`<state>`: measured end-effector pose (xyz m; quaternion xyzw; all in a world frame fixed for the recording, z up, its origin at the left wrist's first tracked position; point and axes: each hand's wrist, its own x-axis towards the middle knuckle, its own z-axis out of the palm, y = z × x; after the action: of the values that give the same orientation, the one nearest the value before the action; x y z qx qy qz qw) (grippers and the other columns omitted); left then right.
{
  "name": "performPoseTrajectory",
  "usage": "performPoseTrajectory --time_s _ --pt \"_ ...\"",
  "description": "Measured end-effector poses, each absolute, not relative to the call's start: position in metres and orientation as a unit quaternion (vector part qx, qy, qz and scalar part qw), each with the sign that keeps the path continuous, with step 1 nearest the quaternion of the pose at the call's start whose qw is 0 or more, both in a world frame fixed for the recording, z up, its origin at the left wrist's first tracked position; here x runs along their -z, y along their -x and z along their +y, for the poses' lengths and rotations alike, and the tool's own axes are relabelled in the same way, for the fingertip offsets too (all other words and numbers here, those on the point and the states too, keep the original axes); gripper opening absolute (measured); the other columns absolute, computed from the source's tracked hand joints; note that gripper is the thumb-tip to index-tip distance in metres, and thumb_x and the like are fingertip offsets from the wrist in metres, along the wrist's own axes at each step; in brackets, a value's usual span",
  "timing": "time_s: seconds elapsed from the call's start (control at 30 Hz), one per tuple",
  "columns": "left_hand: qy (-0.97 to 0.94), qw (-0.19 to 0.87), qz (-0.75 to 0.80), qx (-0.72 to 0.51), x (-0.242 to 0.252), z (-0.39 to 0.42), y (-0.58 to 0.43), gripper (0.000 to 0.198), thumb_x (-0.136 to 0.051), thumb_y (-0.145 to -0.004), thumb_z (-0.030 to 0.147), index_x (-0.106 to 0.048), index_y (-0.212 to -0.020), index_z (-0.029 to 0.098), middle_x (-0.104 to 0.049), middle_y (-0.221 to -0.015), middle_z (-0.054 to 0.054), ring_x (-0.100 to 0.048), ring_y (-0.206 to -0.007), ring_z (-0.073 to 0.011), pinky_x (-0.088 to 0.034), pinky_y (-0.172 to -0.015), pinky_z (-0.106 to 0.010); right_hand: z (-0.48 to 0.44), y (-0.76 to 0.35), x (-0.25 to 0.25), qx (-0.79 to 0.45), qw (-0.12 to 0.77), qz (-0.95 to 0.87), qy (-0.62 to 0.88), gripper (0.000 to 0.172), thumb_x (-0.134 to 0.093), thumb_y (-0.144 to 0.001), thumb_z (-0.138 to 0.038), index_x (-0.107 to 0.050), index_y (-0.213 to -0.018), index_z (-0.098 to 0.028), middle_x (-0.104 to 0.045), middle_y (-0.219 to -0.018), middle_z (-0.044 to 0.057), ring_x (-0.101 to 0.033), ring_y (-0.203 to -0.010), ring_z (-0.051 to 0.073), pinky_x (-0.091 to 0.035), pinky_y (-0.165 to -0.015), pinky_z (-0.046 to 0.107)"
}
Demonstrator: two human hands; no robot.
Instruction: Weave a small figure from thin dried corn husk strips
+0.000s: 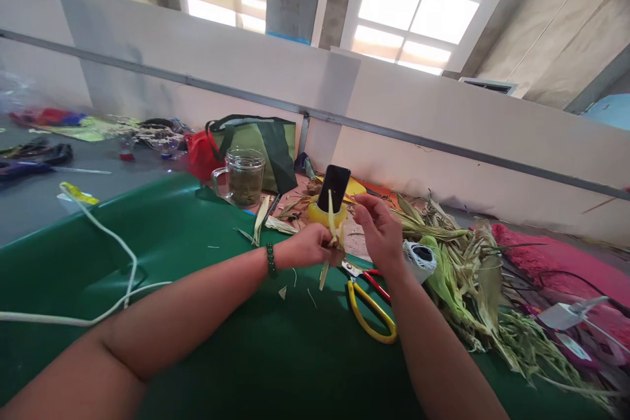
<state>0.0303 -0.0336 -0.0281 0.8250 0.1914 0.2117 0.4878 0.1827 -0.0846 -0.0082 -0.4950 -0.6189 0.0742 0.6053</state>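
My left hand [315, 246] is closed around a pale strip of corn husk [323, 275], which sticks out above and below the fingers. A green bead bracelet [270, 259] circles that wrist. Close by on the right, my right hand [382, 233] is raised with thumb and forefinger pinched together; whatever lies between them is too small to make out. Under the hands, scissors [371, 315] with yellow and red handles rest on the green sheet [236, 348]. Behind the strip a black phone [337, 178] leans upright on a yellow round stand [319, 213].
Dried corn husks [487, 269] are heaped at the right, beside a roll of white string [420, 259]. A glass mug [245, 177] of tea stands back left before a green bag [275, 144]. A white cable [115, 236] crosses the left; a white plug adapter [564, 316] lies far right.
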Motion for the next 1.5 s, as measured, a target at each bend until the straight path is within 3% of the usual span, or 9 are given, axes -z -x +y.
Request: performPoseTrajectory --time_s 0.07,0.2,0.47,0.77,0.93,1.0,1.17,1.3,1.5 --pt "-0.798 0.526 0.195 -0.218 0.026 -0.029 -0.029 0.016 -0.062 -0.070 0.023 -0.062 -0.060 0.011 -0.060 -0.056 0.000 -0.051 -0.052 -0.0091 -0.040 -0.052 -0.019 -0.084 -0.185 0.007 -0.149 0.556 -0.639 0.510 0.027 -0.061 -0.076 -0.042 -0.066 -0.087 -0.018 -0.062 -0.072 0.002 -0.055 -0.062 0.013 -0.046 -0.055 0.026" --pt "-0.785 0.549 0.184 -0.221 0.023 -0.027 -0.027 0.020 -0.070 -0.067 0.027 -0.064 -0.058 0.010 -0.062 -0.054 -0.001 -0.053 -0.052 -0.0086 -0.041 -0.053 -0.018 -0.083 -0.183 0.008 -0.194 0.473 -0.685 0.520 0.022 -0.064 -0.072 -0.037 -0.062 -0.063 -0.017 -0.056 -0.057 -0.001 -0.048 -0.054 0.011 -0.039 -0.049 0.024" --pt "-0.765 0.608 0.165 -0.137 0.028 -0.033 -0.028 0.018 -0.073 -0.068 0.028 -0.069 -0.070 0.011 -0.064 -0.056 0.000 -0.055 -0.050 -0.0090 -0.045 -0.053 -0.019 -0.068 -0.200 0.015 -0.180 0.601 -0.568 0.533 0.030 -0.064 -0.071 -0.047 -0.058 -0.065 -0.018 -0.048 -0.055 -0.004 -0.042 -0.052 0.010 -0.038 -0.051 0.024" --pt "-0.736 0.652 0.141 -0.115 0.020 -0.034 -0.024 0.030 -0.079 -0.062 0.039 -0.070 -0.072 0.012 -0.066 -0.058 -0.001 -0.057 -0.052 -0.0092 -0.047 -0.055 -0.020 -0.060 -0.209 0.016 -0.282 0.666 -0.484 0.492 0.041 -0.078 -0.053 -0.054 -0.060 -0.065 -0.018 -0.050 -0.054 -0.006 -0.043 -0.045 0.006 -0.040 -0.046 0.021" --pt "-0.633 0.676 0.221 -0.306 0.016 -0.027 -0.025 0.034 -0.081 -0.061 0.041 -0.069 -0.068 0.010 -0.070 -0.067 -0.005 -0.062 -0.064 -0.0112 -0.048 -0.060 -0.020 -0.059 -0.220 0.009 -0.269 0.728 -0.396 0.491 0.045 -0.075 -0.053 -0.060 -0.062 -0.069 -0.019 -0.057 -0.057 -0.004 -0.047 -0.045 0.007 -0.041 -0.042 0.019" --pt "-0.565 0.679 0.265 -0.388 0.017 -0.020 -0.027 0.036 -0.082 -0.058 0.041 -0.069 -0.070 0.010 -0.070 -0.070 -0.006 -0.062 -0.065 -0.0110 -0.047 -0.058 -0.019 -0.064 -0.215 0.007 -0.263 0.691 -0.439 0.510 0.048 -0.068 -0.059 -0.066 -0.062 -0.061 -0.018 -0.056 -0.052 -0.002 -0.046 -0.043 0.007 -0.039 -0.040 0.020" --pt "-0.525 0.687 0.261 -0.429 0.021 -0.015 -0.031 0.035 -0.084 -0.054 0.037 -0.067 -0.067 0.009 -0.069 -0.066 -0.004 -0.059 -0.058 -0.0092 -0.048 -0.057 -0.020 -0.076 -0.180 0.023 -0.276 0.459 -0.665 0.520 0.051 -0.057 -0.074 -0.065 -0.067 -0.057 -0.018 -0.060 -0.049 0.001 -0.051 -0.045 0.012 -0.042 -0.044 0.025" --pt "-0.524 0.687 0.259 -0.431 0.017 -0.014 -0.028 0.031 -0.083 -0.057 0.033 -0.065 -0.065 0.010 -0.067 -0.063 -0.002 -0.060 -0.057 -0.0092 -0.049 -0.058 -0.022 -0.079 -0.173 0.027 -0.243 0.430 -0.701 0.515 0.044 -0.059 -0.079 -0.053 -0.066 -0.055 -0.017 -0.056 -0.046 -0.001 -0.047 -0.044 0.011 -0.038 -0.044 0.023" --pt "-0.514 0.696 0.279 -0.418 0.003 -0.005 -0.012 0.036 -0.085 -0.056 0.033 -0.065 -0.075 0.010 -0.071 -0.072 -0.004 -0.063 -0.067 -0.0084 -0.046 -0.061 -0.018 -0.082 -0.196 0.006 -0.331 0.371 -0.696 0.517 0.038 -0.064 -0.073 -0.051 -0.069 -0.057 -0.017 -0.061 -0.050 0.001 -0.051 -0.046 0.011 -0.040 -0.046 0.024"
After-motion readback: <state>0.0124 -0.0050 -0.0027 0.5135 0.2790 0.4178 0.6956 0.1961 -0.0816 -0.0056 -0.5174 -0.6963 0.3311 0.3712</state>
